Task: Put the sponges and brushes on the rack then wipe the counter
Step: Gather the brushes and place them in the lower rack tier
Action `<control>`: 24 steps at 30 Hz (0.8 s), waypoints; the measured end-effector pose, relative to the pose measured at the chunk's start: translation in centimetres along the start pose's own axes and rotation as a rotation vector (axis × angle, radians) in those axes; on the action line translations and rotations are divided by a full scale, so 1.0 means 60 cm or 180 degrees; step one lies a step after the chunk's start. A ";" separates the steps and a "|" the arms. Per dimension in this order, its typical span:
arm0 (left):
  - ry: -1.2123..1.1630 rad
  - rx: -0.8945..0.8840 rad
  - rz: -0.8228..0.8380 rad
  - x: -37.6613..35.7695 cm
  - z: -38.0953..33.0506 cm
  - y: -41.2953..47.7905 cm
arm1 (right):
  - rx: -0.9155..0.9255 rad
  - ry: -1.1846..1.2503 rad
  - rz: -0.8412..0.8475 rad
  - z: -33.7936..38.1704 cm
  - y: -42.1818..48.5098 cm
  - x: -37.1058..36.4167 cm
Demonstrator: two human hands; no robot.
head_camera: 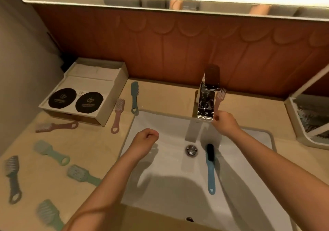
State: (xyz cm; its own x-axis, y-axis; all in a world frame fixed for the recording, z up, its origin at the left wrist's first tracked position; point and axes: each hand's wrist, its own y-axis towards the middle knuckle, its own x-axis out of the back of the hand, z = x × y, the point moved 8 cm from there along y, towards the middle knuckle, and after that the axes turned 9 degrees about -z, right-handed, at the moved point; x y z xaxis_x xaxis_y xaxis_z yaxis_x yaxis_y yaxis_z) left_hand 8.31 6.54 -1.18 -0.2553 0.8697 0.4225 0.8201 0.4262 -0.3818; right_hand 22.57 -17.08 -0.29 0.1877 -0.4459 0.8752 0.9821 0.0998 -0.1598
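Pinched in the right hand [225,124], the pink brush [219,97] stands upright by its handle, bristle head at the top, just beside the chrome tap [206,101] and over the back rim of the sink [160,186]. The fingers are curled round the lower end of the handle.

The left hand [146,140] hovers over the left part of the basin with its fingers closed into a fist – nothing shows inside it.

A blue brush [210,168] with dark bristles lies in the basin, head near the drain [191,150] and handle pointing toward the person.

On the beige counter [160,95] to the left of the sink more brushes lie apart from one another:
- a teal brush [134,95] by the back corner of the basin
- a pale pink brush [117,115] just beside the white box [85,92]
- a dusty pink brush [55,126] lying sideways in front of that box
- a mint brush [50,152] and a speckled green brush [81,174] nearer the person
- a grey brush [12,177] at the far left edge
- a light green brush [49,213] at the bottom edge

Two black round discs sit on top of the box. At the right edge of the counter stands a white rack [309,120] – only partly in view.
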 end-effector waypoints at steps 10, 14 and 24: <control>0.0416 -0.0015 -0.0398 0.072 -0.013 0.153 | -0.0199 -0.0930 -0.0309 -0.004 0.050 -0.006; 0.1018 -0.0142 -0.0471 0.079 -0.007 0.182 | -0.0410 -0.1165 -0.0347 -0.012 0.052 -0.006; 0.1954 -0.0359 -0.1230 0.110 -0.023 0.242 | -0.1108 -0.0452 -0.0581 -0.035 0.092 -0.015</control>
State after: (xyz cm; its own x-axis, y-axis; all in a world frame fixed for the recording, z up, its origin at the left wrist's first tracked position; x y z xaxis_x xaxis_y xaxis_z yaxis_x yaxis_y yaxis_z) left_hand 19.24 18.13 -2.80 -0.2312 0.3522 0.9069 0.7857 0.6173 -0.0394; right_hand 27.85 -18.01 -2.89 0.0300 -0.2990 0.9538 0.9504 -0.2869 -0.1198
